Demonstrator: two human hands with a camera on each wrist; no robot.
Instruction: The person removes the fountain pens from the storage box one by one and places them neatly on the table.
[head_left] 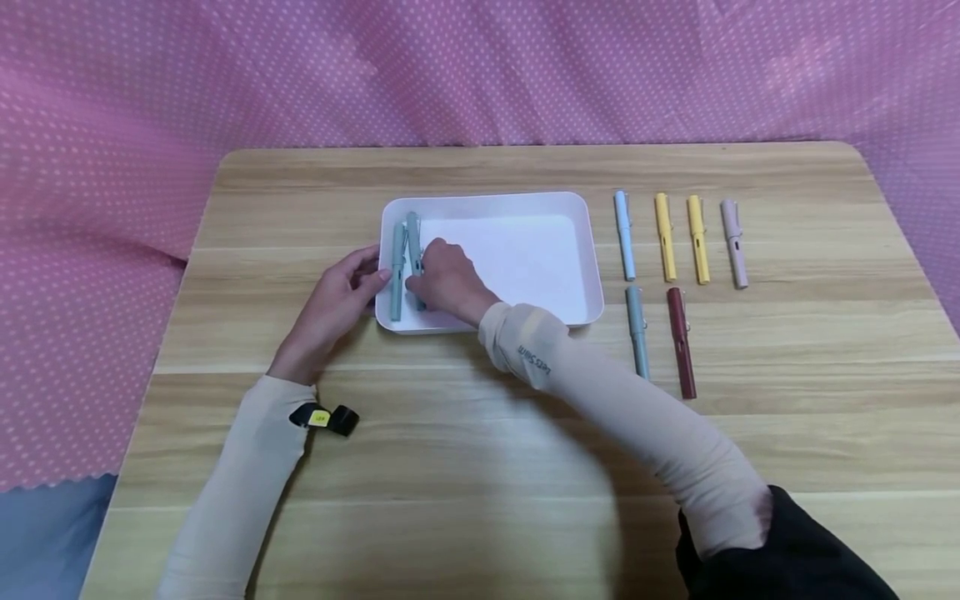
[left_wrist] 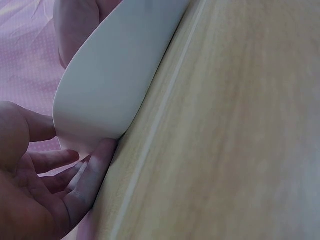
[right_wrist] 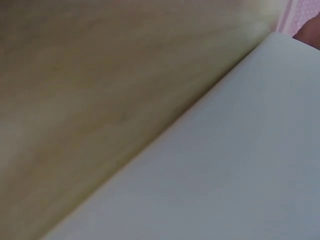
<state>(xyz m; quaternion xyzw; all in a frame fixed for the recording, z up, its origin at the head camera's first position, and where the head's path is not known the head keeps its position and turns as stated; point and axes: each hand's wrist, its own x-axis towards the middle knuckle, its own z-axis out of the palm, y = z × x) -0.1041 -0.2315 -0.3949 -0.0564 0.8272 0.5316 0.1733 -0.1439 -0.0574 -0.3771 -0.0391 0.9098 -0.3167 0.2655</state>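
A white tray (head_left: 517, 250) lies on the wooden table, with two grey-green pens side by side at its left end. My left hand (head_left: 333, 300) holds the tray's left wall, thumb over the rim beside the outer pen (head_left: 396, 283); in the left wrist view, fingers of that hand (left_wrist: 50, 185) touch the wall's outside low down. Over the tray, my right hand (head_left: 453, 279) pinches the inner pen (head_left: 413, 229) near its lower half, hiding part of it. In the right wrist view the tray's outer wall (right_wrist: 215, 165) fills the lower right.
Right of the tray, a back row has a light blue pen (head_left: 624, 237), two yellow pens (head_left: 665, 237) and a lilac pen (head_left: 734, 246). In front lie a blue-grey pen (head_left: 637, 329), partly behind the right sleeve, and a dark red pen (head_left: 681, 342). A pink dotted cloth (head_left: 480, 75) hangs behind.
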